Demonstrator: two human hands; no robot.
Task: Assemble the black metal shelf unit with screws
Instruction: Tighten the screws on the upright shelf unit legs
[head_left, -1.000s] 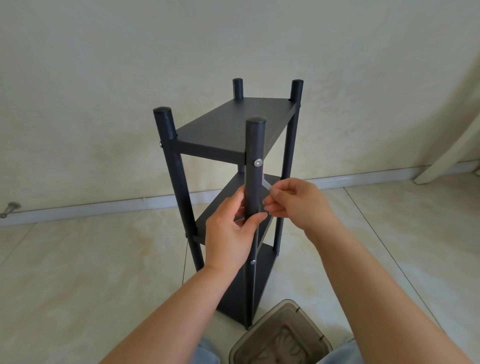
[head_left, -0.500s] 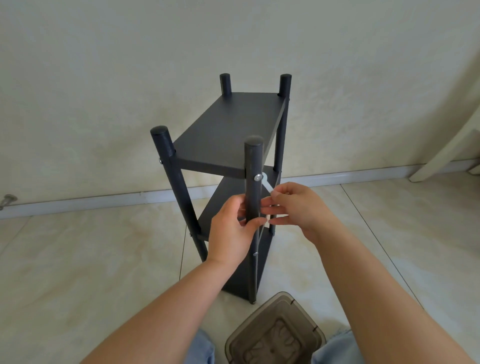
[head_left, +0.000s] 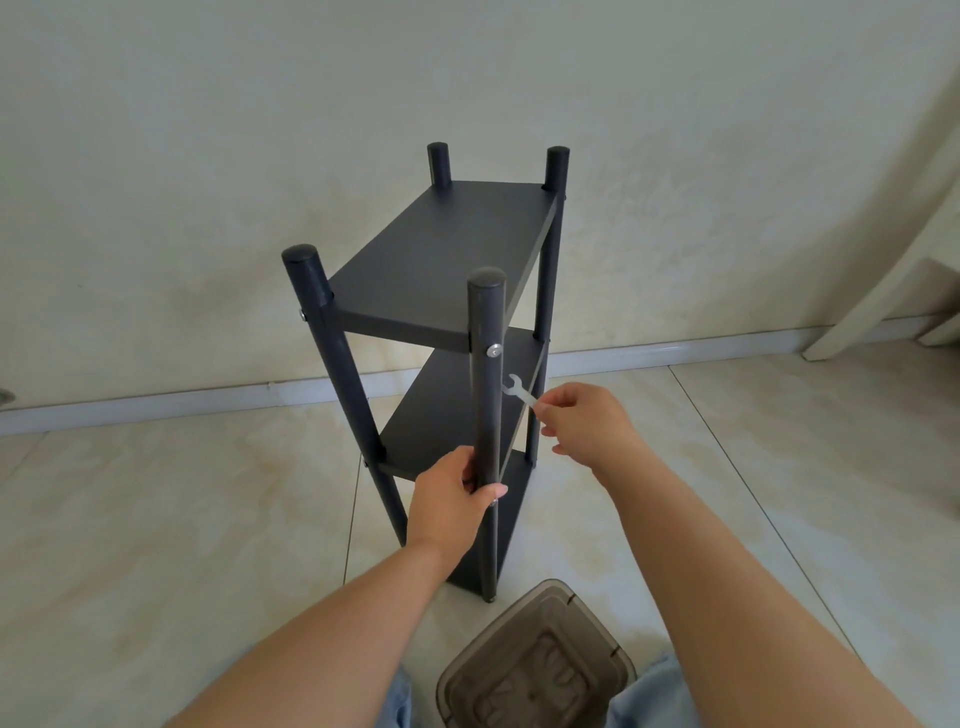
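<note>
The black shelf unit stands upright on the tiled floor with three tiers and four round posts. My left hand grips the near right post at the height of the middle shelf. A silver screw head shows on that post just under the top shelf. My right hand pinches a small flat silver wrench by its handle, with the open jaw up and left, close beside the post and below the screw. Another screw head sits on the near left post.
A translucent brown plastic box sits on the floor just in front of the shelf, between my knees. A white baseboard runs along the wall behind. A pale furniture leg leans at the right edge.
My right hand has drawn away from the post to the right and the wrench now shows clearly in its fingers. My left hand slid lower on the post. The view pulled back.
</note>
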